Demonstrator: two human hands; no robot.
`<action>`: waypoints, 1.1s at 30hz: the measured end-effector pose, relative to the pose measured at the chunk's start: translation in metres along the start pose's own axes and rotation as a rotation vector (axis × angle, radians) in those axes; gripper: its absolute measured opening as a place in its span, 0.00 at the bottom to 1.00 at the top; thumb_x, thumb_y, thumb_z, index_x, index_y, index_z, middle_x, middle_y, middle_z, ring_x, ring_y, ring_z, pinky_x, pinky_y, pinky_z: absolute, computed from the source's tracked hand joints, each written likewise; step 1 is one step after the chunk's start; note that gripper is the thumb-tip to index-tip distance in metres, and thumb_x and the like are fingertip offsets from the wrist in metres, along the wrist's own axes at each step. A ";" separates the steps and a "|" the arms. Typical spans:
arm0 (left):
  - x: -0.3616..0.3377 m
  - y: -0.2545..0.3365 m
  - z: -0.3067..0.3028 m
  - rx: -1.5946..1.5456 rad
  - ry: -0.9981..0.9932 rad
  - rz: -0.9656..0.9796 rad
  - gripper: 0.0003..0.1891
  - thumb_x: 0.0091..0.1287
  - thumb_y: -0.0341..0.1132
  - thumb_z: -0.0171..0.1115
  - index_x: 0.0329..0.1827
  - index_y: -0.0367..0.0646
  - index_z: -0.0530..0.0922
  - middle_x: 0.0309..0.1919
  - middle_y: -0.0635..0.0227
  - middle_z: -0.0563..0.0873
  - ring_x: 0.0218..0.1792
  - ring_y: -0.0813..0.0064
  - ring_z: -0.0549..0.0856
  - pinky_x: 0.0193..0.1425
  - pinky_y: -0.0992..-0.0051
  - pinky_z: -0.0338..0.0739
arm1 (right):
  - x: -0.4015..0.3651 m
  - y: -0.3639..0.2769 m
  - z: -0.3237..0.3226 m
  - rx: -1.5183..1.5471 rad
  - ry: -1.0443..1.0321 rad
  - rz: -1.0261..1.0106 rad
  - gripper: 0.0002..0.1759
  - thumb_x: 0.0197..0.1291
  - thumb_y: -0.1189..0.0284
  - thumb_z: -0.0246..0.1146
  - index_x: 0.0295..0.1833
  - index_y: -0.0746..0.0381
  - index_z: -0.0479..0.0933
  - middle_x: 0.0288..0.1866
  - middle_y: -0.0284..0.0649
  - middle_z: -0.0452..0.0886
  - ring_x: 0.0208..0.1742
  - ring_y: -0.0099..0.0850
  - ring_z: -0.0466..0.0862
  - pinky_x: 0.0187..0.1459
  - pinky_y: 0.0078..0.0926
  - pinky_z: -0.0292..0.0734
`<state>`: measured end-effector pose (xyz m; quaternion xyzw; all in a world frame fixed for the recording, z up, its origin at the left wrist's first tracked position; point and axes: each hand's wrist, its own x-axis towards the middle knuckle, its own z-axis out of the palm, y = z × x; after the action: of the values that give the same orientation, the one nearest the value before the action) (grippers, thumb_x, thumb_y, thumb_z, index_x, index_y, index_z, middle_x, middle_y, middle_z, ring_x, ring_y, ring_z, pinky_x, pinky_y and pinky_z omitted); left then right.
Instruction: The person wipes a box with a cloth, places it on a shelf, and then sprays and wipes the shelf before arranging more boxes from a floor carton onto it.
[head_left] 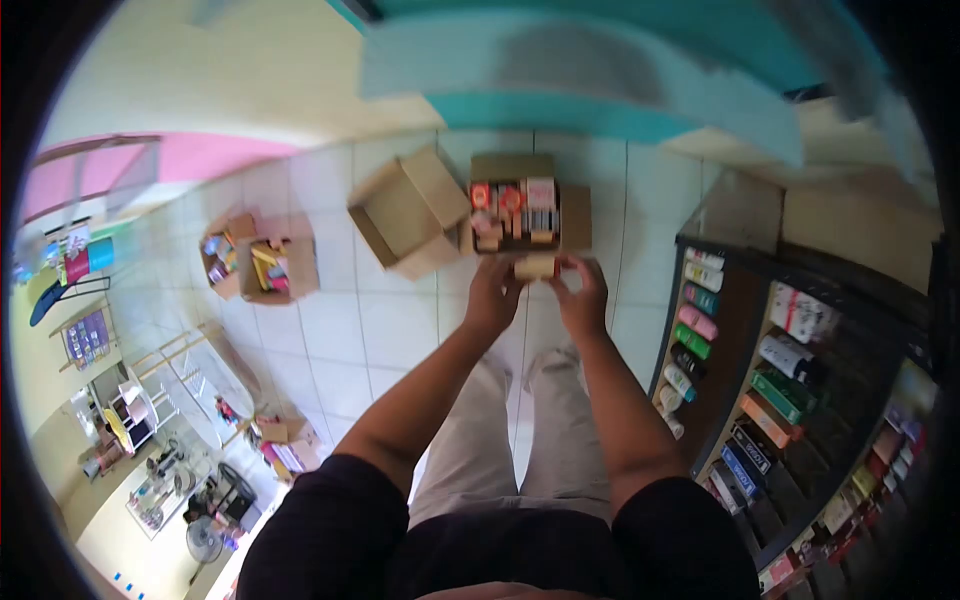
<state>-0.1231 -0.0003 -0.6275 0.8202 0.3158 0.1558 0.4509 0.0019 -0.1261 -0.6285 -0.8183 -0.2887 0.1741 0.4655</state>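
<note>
Between my two hands is a small tan box (536, 268), gripped at its two ends. The fingers of my left hand (493, 293) are closed on its left end. My right hand (584, 290) pinches the right end, where a bit of red shows. Just beyond my hands, an open cardboard box (576, 222) stands on the floor with its flaps spread. Several small packages (512, 200), red, pink and white, are packed inside it. Left of that is another open cardboard box (408, 212), its bare brown bottom visible.
White tiles (400, 330) cover the floor. To the right stands a dark-framed shelf unit (735, 290) with bottles (692, 340) and boxed goods (745, 460). Two filled cartons (300, 270) sit at the left. Farther left are a standing fan (204, 538) and a glass case (205, 385).
</note>
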 end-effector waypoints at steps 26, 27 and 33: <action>0.047 0.447 -0.345 -0.067 0.093 0.499 0.22 0.62 0.30 0.72 0.59 0.40 0.79 0.44 0.59 0.84 0.38 0.68 0.82 0.47 0.71 0.79 | 0.062 -0.485 -0.281 0.244 -0.282 -0.516 0.27 0.58 0.77 0.74 0.61 0.67 0.73 0.50 0.44 0.85 0.55 0.32 0.86 0.58 0.30 0.81; 0.057 0.459 -0.344 -0.063 0.143 0.515 0.23 0.62 0.31 0.72 0.61 0.39 0.78 0.44 0.59 0.84 0.38 0.69 0.82 0.46 0.72 0.79 | 0.078 -0.492 -0.289 0.249 -0.273 -0.557 0.26 0.59 0.77 0.74 0.61 0.67 0.72 0.50 0.45 0.85 0.55 0.32 0.86 0.58 0.30 0.81; 0.127 0.507 -0.325 -0.084 0.523 0.511 0.23 0.66 0.31 0.70 0.65 0.38 0.78 0.45 0.60 0.85 0.41 0.74 0.83 0.44 0.76 0.78 | 0.172 -0.523 -0.312 0.316 -0.194 -0.728 0.25 0.59 0.75 0.74 0.60 0.65 0.74 0.50 0.44 0.86 0.50 0.32 0.89 0.49 0.29 0.84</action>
<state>-0.0122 0.0919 -0.0296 0.7858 0.1985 0.4806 0.3350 0.1446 -0.0139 -0.0222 -0.5607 -0.5720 0.1167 0.5873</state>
